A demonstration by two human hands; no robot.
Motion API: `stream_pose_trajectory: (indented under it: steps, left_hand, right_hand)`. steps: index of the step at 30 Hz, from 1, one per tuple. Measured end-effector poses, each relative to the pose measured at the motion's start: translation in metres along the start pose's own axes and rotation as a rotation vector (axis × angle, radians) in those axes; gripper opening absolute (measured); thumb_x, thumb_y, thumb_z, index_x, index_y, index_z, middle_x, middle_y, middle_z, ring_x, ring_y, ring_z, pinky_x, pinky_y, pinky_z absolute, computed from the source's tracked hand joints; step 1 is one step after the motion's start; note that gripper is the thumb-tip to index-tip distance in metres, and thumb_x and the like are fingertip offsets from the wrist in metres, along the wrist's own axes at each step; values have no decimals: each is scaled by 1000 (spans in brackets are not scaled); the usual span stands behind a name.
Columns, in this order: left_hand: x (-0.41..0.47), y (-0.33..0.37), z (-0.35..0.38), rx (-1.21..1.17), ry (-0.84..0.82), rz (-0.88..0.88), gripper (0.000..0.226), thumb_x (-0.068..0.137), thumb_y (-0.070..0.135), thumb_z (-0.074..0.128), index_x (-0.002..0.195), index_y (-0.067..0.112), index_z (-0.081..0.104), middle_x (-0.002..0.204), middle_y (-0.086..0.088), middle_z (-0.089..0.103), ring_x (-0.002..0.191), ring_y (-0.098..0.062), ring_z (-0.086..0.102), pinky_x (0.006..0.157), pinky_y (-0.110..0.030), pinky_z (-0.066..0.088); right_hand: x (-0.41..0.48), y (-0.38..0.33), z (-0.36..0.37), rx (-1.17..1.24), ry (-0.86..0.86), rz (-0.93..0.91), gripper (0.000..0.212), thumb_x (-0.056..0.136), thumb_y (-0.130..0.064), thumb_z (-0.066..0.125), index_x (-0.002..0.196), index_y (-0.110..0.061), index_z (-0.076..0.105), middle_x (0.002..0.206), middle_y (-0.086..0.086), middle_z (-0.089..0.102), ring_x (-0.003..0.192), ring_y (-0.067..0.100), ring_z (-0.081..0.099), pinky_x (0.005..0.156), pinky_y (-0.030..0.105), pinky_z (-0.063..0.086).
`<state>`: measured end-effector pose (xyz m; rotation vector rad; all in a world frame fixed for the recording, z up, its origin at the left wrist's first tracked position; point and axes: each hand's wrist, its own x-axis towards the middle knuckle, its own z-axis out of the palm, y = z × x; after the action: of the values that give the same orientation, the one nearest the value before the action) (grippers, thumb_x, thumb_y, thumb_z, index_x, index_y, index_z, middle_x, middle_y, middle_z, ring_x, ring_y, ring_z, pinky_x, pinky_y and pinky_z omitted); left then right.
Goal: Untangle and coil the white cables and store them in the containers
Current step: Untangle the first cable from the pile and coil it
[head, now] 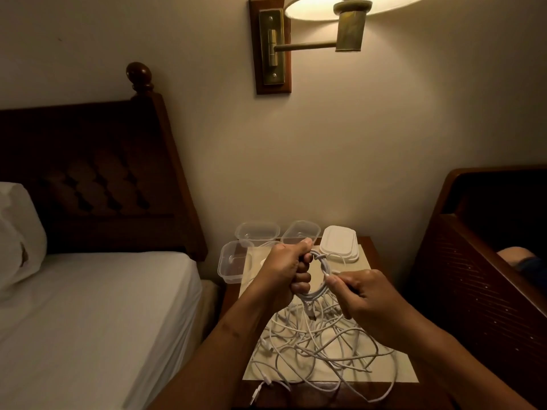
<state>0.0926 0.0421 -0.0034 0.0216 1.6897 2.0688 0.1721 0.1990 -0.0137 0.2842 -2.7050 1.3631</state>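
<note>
- L hand (291,270): closed round a part-wound coil (314,295) of white cable, held above mid desk (367,247).
- R hand (367,294): pinches a strand just beside the coil, prob. wrapping it round the loops.
- Tangle (319,347): remaining cables, loose heap on near half of desk; some strands hang over near edge.
- Containers (257,232): clear, open, far-left corner; lids (340,244) stacked at far edge.
- Risk 1: coil's tail hangs into tangle. If snagged, a pull could tighten knots or drag the heap off the near edge.
- Risk 2: R pinch slips, coil prob. springs open.
- Risk 3: container at left edge looks part-overhanging; a nudge could tip it.
</note>
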Motion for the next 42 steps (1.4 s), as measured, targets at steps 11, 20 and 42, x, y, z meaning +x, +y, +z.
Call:
stream_pose_trajectory:
  steps: [11, 20, 42]
  left_hand:
    - [-13, 1, 4, 152, -39, 68, 44, 110, 32, 41, 70, 13, 48, 57, 0, 25, 47, -13, 19, 45, -23, 20]
    - [-23, 13, -4, 141, -217, -34, 43, 110, 32, 41, 75, 11, 51, 55, 1, 29, 46, -12, 36, 56, -29, 50]
    - [-36, 13, -42, 786, 31, 321, 19, 95, 4, 67, 100, 20, 76, 86, 4, 75, 84, -9, 72, 78, -25, 60]
  right_hand:
    - [10, -3, 27, -41, 42, -50, 53, 102, -1, 41, 147, -27, 28, 118, -1, 55, 96, -6, 55, 75, 7, 43]
    - [22, 8, 28, 22, 243, -176, 22, 106, -22, 43, 89, -22, 56, 64, -7, 54, 53, 9, 49, 47, 20, 34]
    - [35, 14, 13, -188, 618, -421, 17, 97, -17, 58, 95, -3, 68, 71, -7, 60, 54, 0, 56, 52, 10, 49]
